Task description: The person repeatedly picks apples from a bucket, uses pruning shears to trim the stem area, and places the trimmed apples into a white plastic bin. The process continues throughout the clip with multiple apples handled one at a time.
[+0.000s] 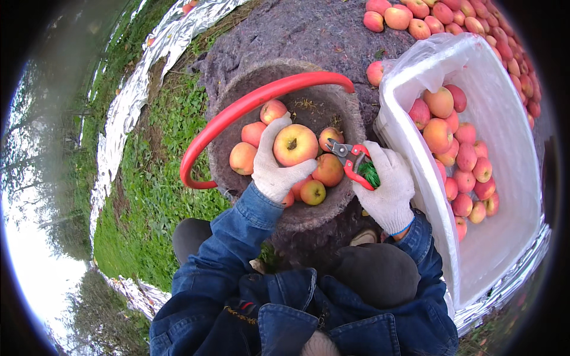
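My left hand [276,171], in a white knit glove, grips a yellow-red apple [295,144] with its stem end facing up. It is above a round, felt-lined basket [227,95] with a red handle [267,95]. Several other apples lie in the basket, among them a reddish one [329,170] just beside my fingers. My right hand [389,187], gloved too, holds red-handled pruning shears [356,162]. Their metal blades point left toward the held apple but stay apart from it. Green cord is wound on the lower handle.
Close on the right stands a crate with a white plastic liner [512,133], holding several apples [465,155]. A large apple pile [445,18] lies beyond it on a grey felt blanket [276,35]. Grass [178,115] and silver reflective film [124,115] run along the left.
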The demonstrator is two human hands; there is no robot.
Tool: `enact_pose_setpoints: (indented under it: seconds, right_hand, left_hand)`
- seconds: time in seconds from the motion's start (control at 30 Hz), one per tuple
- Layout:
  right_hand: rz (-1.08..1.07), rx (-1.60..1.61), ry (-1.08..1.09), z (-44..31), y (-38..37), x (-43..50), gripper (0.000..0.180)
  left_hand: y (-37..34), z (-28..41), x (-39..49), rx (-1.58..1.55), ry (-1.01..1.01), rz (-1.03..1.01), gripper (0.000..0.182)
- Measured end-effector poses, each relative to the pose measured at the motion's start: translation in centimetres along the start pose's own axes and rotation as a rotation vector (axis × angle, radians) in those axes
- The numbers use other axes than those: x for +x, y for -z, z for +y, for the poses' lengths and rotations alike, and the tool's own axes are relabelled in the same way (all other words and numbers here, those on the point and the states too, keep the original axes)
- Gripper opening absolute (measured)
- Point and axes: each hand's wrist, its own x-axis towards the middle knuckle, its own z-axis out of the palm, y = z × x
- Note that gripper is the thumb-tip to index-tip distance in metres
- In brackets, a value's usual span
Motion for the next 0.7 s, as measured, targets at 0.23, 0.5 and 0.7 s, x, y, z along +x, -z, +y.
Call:
enact_pose_setpoints:
  seconds: [0.23, 0.5, 0.7]
  right_hand:
    - [-0.011, -0.061, 0.073, 0.4, -0.2, 0.0, 0.071]
    - [-0.034, -0.074, 0.066, 0.4, -0.3, 0.2, 0.07]
    - [-0.058, -0.133, 0.183, 0.2, 0.0, 1.0, 0.065]
  left_hand:
    - [-1.2, 0.0, -0.1, 0.075, -0.086, 0.012, 0.082]
    - [-1.1, -1.1, 0.1, 0.09, -0.083, 0.017, 0.08]
    - [-1.4, -0.8, 0.4, 0.233, -0.176, 0.059, 0.076]
